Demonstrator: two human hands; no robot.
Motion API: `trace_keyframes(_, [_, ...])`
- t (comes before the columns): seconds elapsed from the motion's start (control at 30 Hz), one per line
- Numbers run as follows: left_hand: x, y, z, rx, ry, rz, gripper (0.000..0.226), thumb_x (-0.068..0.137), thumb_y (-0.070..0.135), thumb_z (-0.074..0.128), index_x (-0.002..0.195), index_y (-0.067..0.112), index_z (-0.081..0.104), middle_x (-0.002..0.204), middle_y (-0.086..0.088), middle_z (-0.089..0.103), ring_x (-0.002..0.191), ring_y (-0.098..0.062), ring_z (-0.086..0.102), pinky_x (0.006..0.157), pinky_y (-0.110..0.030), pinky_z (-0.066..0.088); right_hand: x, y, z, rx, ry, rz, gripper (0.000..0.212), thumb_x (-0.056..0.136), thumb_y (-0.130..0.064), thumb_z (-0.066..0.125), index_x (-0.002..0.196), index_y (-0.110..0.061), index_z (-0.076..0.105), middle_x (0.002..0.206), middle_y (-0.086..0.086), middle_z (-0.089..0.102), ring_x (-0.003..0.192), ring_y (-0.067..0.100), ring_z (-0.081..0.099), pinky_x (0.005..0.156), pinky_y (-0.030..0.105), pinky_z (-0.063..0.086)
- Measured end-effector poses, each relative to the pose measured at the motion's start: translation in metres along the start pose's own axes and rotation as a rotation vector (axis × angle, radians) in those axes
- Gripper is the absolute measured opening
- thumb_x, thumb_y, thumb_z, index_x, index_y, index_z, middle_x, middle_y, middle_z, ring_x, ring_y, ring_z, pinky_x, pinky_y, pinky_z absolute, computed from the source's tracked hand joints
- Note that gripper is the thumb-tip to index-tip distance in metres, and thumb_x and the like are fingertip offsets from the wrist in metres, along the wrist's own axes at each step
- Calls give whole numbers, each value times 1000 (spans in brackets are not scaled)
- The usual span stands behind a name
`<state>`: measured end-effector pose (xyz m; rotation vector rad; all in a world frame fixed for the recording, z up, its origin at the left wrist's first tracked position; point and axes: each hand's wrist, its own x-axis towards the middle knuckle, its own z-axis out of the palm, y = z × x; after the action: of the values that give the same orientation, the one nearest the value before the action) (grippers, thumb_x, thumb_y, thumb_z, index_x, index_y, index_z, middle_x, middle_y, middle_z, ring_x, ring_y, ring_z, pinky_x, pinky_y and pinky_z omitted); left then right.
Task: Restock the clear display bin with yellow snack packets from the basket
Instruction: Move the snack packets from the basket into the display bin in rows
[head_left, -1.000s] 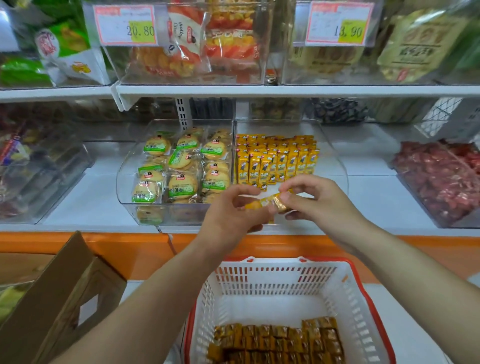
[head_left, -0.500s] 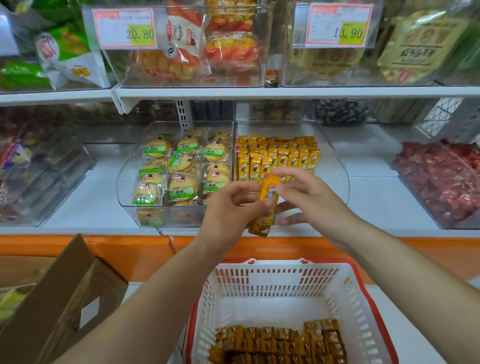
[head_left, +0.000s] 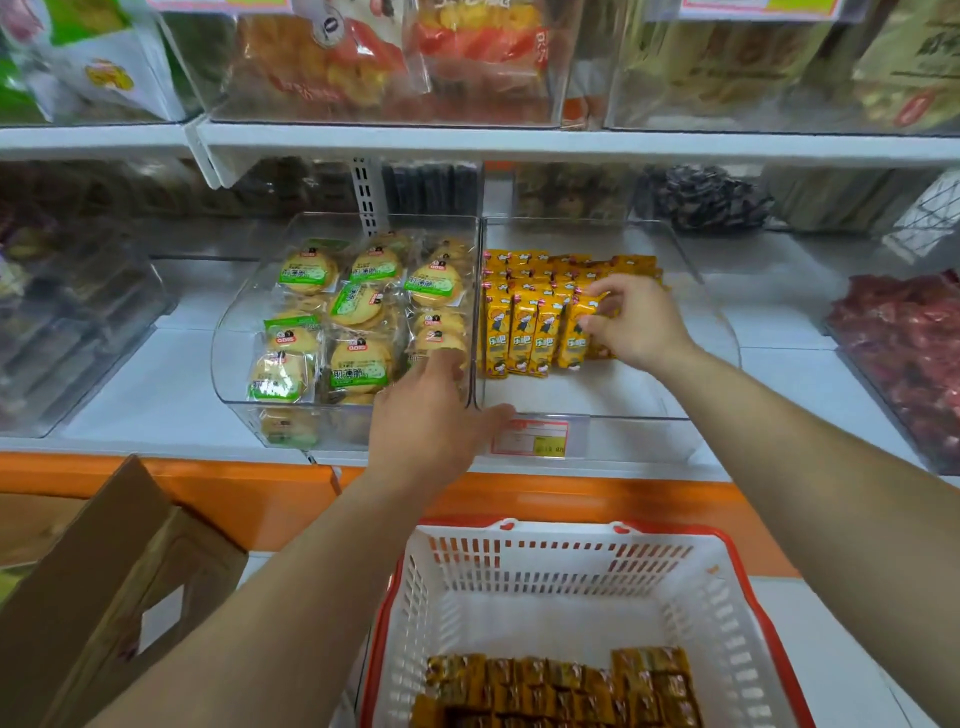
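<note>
Pinching 1 yellow packet (head_left: 578, 332) in the clear bin (head_left: 628, 416), the right hand (head_left: 638, 326) curls; the left hand (head_left: 431, 422) hovers open, empty.

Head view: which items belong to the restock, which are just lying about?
Job: right hand pinching a yellow snack packet, clear display bin, basket with more packets, left hand by the bin front.
Lying about: biscuit bin, cardboard box, red snacks.

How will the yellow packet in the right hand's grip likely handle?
Probably light: the right hand pinches the yellow packet with fingertips. Glossy wrapper, likely slippery. Tall and narrow, it may tip unless leaning on the row.
</note>
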<state>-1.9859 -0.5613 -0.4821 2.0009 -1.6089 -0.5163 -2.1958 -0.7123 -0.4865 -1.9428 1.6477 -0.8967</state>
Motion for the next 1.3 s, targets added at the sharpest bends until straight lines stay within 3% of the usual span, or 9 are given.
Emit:
trace_keyframes(0.17, [1, 4, 5, 32, -6, -23, 66, 79, 59, 77, 130, 26, 51, 119, 7, 69, 110, -20, 64, 107, -51, 42, 16, 5, 28, -47, 0, 60, 34, 83, -17, 79, 114, -17, 64, 93, 7, 70, 88, 26, 67, 80, 33, 53])
trace_keyframes(0.3, [1, 5, 4, 33, -8, -24, 63, 79, 59, 76, 128, 28, 52, 115, 10, 70, 108, -18, 64, 109, -50, 38, 17, 8, 34, -89, 51, 55, 28, 85, -19, 76, 99, -19, 52, 92, 9, 72, 94, 26, 66, 77, 29, 46])
trace_keyframes(0.53, [-9, 11, -10, -21, 55, 38, 73, 83, 50, 77, 143, 23, 46, 135, 2, 62, 119, -24, 60, 103, -52, 48, -6, -1, 9, -139, -7, 89, 38, 82, -24, 76, 112, -11, 57, 103, 11, 68, 100, 30, 63, 82, 37, 51])
trace_keyframes(0.63, [-25, 17, -20, -42, 106, 129, 58, 86, 46, 77, 135, 25, 54, 126, 5, 63, 112, -19, 61, 95, -46, 53, -35, -14, -20, -142, 7, 17, 31, 81, -25, 77, 106, -14, 62, 102, 5, 67, 96, 25, 62, 79, 33, 48])
trace_keyframes(0.77, [-57, 14, -13, -94, -91, 203, 21, 90, 41, 72, 108, 35, 63, 98, 19, 63, 90, -4, 62, 76, -27, 54, -99, -34, -56, -33, -26, -132, 19, 80, -23, 78, 84, -29, 61, 90, -7, 66, 76, 14, 64, 65, 22, 45])
trace_keyframes(0.9, [-79, -2, 18, 73, -380, 237, 20, 90, 40, 72, 106, 27, 66, 96, 14, 66, 85, -10, 62, 73, -27, 52, -164, -15, -58, 62, -209, -150, 25, 78, -17, 80, 77, -35, 62, 76, -10, 68, 64, 0, 64, 58, 7, 43])
trace_keyframes(1.03, [-84, -31, 64, 290, -580, 155, 34, 92, 43, 69, 119, 24, 64, 114, 4, 68, 102, -18, 63, 91, -35, 53, -202, 52, -11, -44, -503, -11, 17, 80, -17, 80, 81, -24, 65, 75, -10, 66, 69, 6, 64, 66, 24, 49])
trace_keyframes(1.13, [-89, -64, 109, 307, -628, 20, 39, 93, 43, 66, 126, 24, 62, 123, -1, 67, 107, -21, 63, 96, -37, 52, -221, 112, 31, -176, -664, 119, 10, 85, -17, 76, 88, -16, 66, 83, -7, 64, 80, 15, 63, 72, 27, 46])
trace_keyframes(1.3, [-103, -129, 189, 291, -701, -154, 46, 94, 44, 65, 131, 21, 56, 132, -4, 61, 116, -25, 58, 100, -39, 50, -249, 195, 90, -175, -687, 348, 18, 91, -31, 69, 102, -17, 64, 102, -2, 62, 86, 16, 59, 74, 27, 42])
